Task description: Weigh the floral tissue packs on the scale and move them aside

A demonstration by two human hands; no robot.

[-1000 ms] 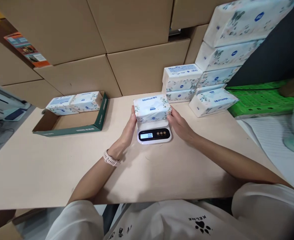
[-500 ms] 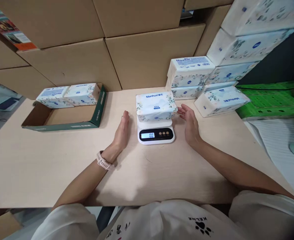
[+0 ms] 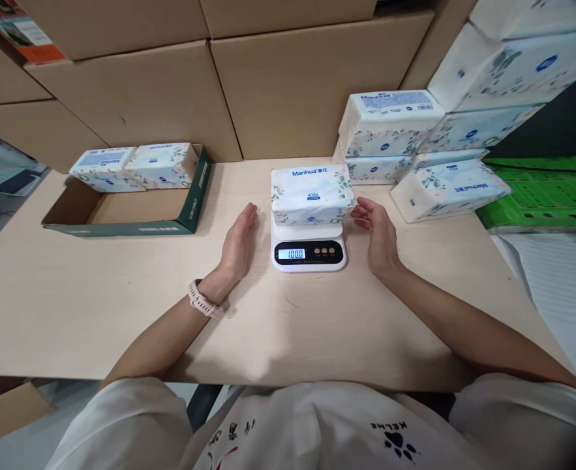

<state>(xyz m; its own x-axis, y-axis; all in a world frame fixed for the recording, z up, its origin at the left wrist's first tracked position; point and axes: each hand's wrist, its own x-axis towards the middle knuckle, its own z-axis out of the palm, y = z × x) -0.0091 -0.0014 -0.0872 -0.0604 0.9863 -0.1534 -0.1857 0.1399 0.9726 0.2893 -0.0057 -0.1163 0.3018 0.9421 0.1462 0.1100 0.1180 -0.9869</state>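
A pack of tissues (image 3: 312, 194) in white and pale blue wrap with leaf prints lies flat on a white digital scale (image 3: 310, 266). The scale's lit display (image 3: 292, 254) seems to read 100.0. To the left of the scale, my left hand (image 3: 239, 241) rests on its edge on the table, fingers straight, apart from the pack and holding nothing. On the other side, my right hand (image 3: 378, 235) is open with slightly curved fingers, its fingertips close to the pack's right end; whether they touch it I cannot tell.
A shallow green-edged carton (image 3: 121, 230) with two tissue packs (image 3: 163, 165) stands at the left. More tissue packs (image 3: 390, 124) are stacked at the back right, one loose pack (image 3: 451, 189) before them. Cardboard boxes (image 3: 312, 85) wall off the table's back. Green packages (image 3: 546, 196) lie far right.
The scale's display has gone from 0.0 to about 100.0. My view has tilted and shifted a little; both hands stay on either side of the scale.
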